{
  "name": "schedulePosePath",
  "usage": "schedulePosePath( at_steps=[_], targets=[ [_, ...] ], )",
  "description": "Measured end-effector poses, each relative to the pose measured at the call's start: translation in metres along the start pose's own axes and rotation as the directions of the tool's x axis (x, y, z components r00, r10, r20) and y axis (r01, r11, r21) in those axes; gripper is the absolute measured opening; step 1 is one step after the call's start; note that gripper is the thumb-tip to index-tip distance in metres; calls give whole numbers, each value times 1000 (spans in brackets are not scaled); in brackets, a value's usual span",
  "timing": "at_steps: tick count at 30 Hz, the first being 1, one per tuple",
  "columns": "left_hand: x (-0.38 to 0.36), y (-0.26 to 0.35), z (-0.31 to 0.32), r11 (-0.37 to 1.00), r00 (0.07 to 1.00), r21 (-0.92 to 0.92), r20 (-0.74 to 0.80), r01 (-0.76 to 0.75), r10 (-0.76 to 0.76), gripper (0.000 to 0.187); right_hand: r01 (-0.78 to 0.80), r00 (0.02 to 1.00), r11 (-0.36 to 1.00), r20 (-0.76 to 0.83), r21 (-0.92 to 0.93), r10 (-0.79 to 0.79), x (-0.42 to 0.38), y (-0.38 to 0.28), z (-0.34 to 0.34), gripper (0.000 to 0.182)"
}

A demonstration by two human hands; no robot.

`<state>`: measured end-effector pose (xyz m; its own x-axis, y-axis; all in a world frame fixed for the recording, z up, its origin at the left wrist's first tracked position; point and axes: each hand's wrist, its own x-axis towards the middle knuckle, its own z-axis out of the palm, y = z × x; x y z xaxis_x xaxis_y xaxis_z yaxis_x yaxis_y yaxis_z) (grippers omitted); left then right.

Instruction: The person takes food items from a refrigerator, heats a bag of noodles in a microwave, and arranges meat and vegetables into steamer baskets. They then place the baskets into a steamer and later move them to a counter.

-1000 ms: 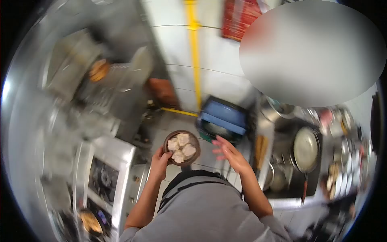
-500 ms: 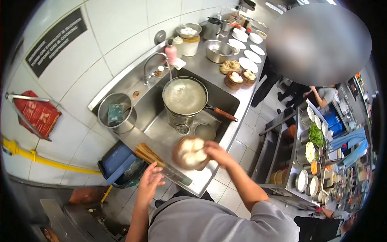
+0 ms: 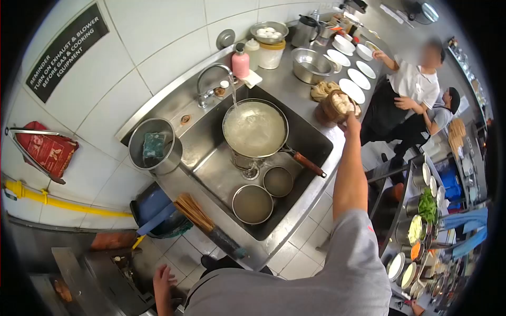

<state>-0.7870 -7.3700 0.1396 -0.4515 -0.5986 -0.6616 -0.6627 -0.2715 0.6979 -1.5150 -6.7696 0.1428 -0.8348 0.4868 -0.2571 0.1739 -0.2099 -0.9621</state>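
My right hand (image 3: 350,125) grips a brown round container (image 3: 329,109) with pale buns (image 3: 342,102) in it, over the counter's front edge beside a tan cloth (image 3: 323,91). My left hand (image 3: 164,276) hangs low at the left, fingers apart, holding nothing. In the sink (image 3: 205,163), a wide pan (image 3: 254,129) with a wooden handle (image 3: 309,164) stands under running water from the faucet (image 3: 215,67). Two round metal containers (image 3: 253,204) of cloudy liquid sit on the sink floor.
A metal pot (image 3: 153,145) with a green sponge and a bamboo brush (image 3: 203,218) lie left of the sink. White plates (image 3: 352,90), a steel bowl (image 3: 312,66) and a pink bottle (image 3: 240,63) stand on the counter. Two people (image 3: 416,87) stand beyond it.
My right hand has carried the container of buns from the sink's front corner to the far right counter. My left hand has dropped lower and left. Both metal containers in the sink now show.
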Motion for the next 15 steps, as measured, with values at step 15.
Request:
schedulePosePath(
  at_steps=[15],
  targets=[
    [-83, -129, -57, 966, 953, -238, -256, 100, -162, 35, 144, 989, 960, 55, -240, -135, 94, 41, -34, 43]
  ],
)
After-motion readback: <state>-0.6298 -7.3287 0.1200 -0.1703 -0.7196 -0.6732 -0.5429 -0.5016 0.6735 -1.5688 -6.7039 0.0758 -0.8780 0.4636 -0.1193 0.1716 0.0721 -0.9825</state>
